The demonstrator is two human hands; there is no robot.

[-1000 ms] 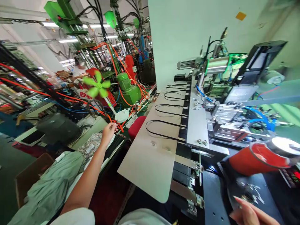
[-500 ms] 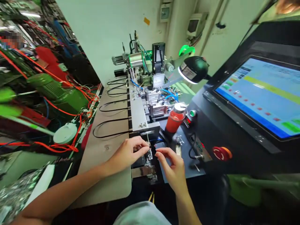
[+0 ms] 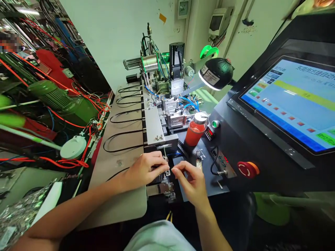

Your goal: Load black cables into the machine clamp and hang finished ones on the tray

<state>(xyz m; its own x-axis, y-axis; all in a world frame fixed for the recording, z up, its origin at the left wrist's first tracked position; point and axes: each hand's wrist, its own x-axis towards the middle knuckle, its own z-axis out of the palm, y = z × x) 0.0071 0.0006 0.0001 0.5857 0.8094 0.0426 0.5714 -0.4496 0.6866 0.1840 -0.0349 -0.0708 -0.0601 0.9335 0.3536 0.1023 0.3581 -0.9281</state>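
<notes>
My left hand (image 3: 149, 169) comes in over the beige plate, thumb and fingers pinched at a small metal fixture (image 3: 167, 172) on the front of the machine. Whatever sits between those fingertips is too small to make out. Just right of the fixture, my right hand (image 3: 193, 181) is also closed in a pinch, its fingertips close to the left ones. I cannot make out what it holds. Behind my hands lies the long metal rail block (image 3: 154, 125). Beyond my right hand, a few small metal pieces (image 3: 199, 157) lie on the grey plate.
A red jar (image 3: 195, 132) with a metal lid stands behind my right hand. Black cable loops (image 3: 123, 141) spread over the beige plate (image 3: 125, 205). A round lamp (image 3: 216, 73), a touchscreen (image 3: 290, 101) and a red emergency stop button (image 3: 246, 169) are at the right.
My right hand has edged left, bringing its fingertips nearer to the left hand. The left hand stays almost in place at the fixture. The head view has shifted slightly.
</notes>
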